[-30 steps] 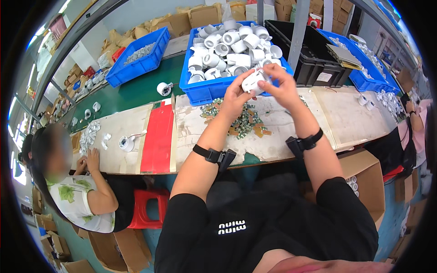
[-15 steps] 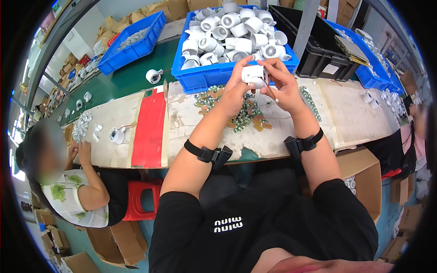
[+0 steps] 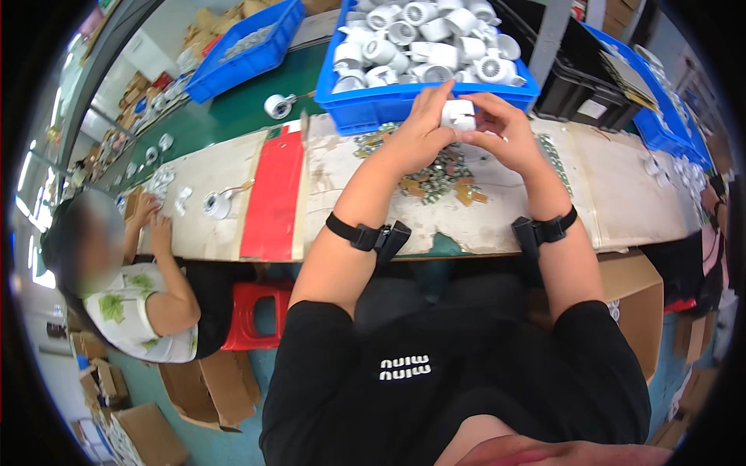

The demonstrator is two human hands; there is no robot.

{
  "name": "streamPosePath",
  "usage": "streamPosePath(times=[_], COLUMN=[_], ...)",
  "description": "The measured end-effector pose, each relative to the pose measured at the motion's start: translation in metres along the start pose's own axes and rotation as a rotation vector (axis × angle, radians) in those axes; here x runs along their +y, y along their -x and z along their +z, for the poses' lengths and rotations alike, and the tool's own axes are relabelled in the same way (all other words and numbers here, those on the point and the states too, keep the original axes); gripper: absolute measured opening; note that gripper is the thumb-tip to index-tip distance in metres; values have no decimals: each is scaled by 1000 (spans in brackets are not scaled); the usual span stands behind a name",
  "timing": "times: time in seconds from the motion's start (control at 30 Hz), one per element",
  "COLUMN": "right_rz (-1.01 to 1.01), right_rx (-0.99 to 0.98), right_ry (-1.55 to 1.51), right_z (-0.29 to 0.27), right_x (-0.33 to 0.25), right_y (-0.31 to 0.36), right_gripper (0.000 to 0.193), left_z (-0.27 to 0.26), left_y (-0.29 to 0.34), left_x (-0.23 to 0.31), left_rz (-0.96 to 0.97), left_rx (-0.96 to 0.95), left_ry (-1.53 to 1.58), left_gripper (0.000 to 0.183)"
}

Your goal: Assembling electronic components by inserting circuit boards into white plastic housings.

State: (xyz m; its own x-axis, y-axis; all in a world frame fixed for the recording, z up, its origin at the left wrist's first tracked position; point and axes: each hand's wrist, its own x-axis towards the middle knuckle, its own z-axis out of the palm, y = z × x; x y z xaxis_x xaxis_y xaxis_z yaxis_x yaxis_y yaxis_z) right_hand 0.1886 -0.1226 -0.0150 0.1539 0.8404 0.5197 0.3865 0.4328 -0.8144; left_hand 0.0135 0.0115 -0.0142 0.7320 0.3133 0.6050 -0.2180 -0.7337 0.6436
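Note:
Between my two hands I hold a small white plastic housing (image 3: 458, 115), raised over the table by the front wall of a big blue bin. My left hand (image 3: 423, 133) grips its left side, with the fingers pointing up. On its right side, my right hand (image 3: 505, 133) is curled around with the fingertips bent in. Palms and fingers hide part of the housing. Below and behind my hands lies a pile of small green circuit boards with tan pieces (image 3: 443, 177). The blue bin (image 3: 353, 107) is heaped with white round vented housings (image 3: 420, 50).
A red strip (image 3: 272, 194) crosses the pale tabletop on my left. Beyond it, a co-worker (image 3: 148, 299) sits on a red stool (image 3: 256, 314), hands at small white parts. One housing with a wire (image 3: 217, 203) stands nearby. A black crate (image 3: 583, 85) stands at the back right.
My view has shifted, so the table and bin sit higher and further right in the picture. The housing has turned in my fingers, and my right hand has curled in more.

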Motion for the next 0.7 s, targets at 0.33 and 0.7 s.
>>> streamPosePath(times=[0.33, 0.7], right_rz=[227, 146], right_rx=[331, 304], right_ry=[-106, 55], right_z=[10, 12], right_x=[15, 6], right_y=[-3, 1], right_gripper=[49, 50], left_z=[-230, -263], left_y=[26, 59], left_x=[-157, -201], left_rz=[-593, -1132], left_rx=[814, 555], left_ry=[-1025, -1023], left_gripper=[58, 37])
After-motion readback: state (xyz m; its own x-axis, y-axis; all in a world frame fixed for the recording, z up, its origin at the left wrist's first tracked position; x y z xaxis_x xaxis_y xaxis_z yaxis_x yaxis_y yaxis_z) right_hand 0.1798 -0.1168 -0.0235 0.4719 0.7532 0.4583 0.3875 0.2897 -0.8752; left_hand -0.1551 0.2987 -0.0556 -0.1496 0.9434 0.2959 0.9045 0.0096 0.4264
